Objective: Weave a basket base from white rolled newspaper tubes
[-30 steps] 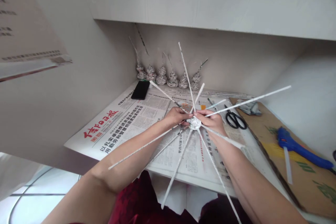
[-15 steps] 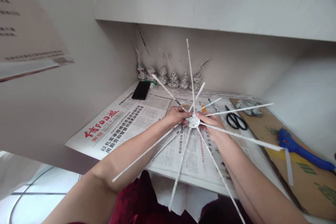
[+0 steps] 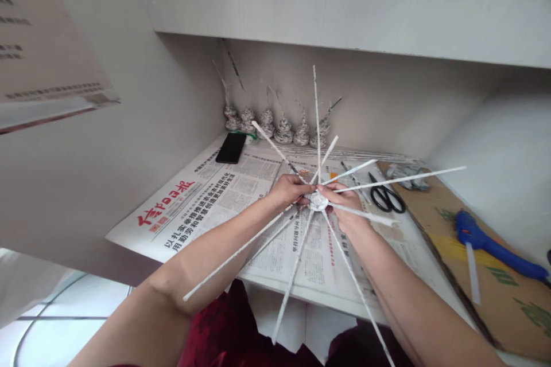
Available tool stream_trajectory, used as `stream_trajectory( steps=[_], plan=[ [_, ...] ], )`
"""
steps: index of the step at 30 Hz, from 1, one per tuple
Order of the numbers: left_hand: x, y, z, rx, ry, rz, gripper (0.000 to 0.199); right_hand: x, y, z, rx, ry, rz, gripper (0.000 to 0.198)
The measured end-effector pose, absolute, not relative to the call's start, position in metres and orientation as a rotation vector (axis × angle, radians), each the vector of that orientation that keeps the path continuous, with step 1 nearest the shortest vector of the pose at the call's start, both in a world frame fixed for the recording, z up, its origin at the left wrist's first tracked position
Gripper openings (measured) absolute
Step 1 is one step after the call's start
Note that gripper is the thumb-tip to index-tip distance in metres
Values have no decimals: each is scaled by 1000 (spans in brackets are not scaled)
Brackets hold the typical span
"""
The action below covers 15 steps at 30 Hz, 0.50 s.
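Note:
Between my hands is a woven paper base (image 3: pixel 319 201), a small pale disc with several rolled-paper spokes fanning out around it. My left hand (image 3: pixel 294 190) pinches its left edge, thumb on top. On the opposite edge, my right hand (image 3: pixel 345 204) grips with its thumb near the upper rim and its fingers partly hidden beneath. One long spoke (image 3: pixel 294 275) points down toward my lap, and another stands up toward the back wall. A shorter-looking spoke (image 3: pixel 365 214) lies across my right hand.
Newspaper (image 3: pixel 206 195) covers the tabletop. Along the back stand several gourd-shaped woven paper pieces (image 3: pixel 283 131), with a black phone (image 3: pixel 231 148) in front. To the right are black scissors (image 3: pixel 387 198), a cardboard sheet (image 3: pixel 456 264) and a blue glue gun (image 3: pixel 495 246). A shelf panel hangs overhead.
The spoke across my right hand, which reached far right toward the glue gun, now appears much shorter. The upper right spokes have swung slightly outward. Both hands keep hold of the base.

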State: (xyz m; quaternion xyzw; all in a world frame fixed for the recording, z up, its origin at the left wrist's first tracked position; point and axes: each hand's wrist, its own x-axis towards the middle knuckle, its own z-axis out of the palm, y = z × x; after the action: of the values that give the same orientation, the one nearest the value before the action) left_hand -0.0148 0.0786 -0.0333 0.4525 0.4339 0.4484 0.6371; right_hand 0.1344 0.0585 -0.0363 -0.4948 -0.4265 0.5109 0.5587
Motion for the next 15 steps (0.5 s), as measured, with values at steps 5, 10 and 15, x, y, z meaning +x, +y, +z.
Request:
stream_trajectory(
  steps=[5, 10, 15],
  plan=[
    [-14, 78, -39, 1155, 998, 1028, 17, 136, 60, -41, -1214, -1136, 1039, 33],
    [-11, 82, -47, 1205, 993, 1103, 27, 141, 64, -51, -1322, -1245, 852, 31],
    [-10, 83, -45, 1136, 1027, 1087, 23, 141, 64, -49, -1361, -1279, 793, 37]
  ],
)
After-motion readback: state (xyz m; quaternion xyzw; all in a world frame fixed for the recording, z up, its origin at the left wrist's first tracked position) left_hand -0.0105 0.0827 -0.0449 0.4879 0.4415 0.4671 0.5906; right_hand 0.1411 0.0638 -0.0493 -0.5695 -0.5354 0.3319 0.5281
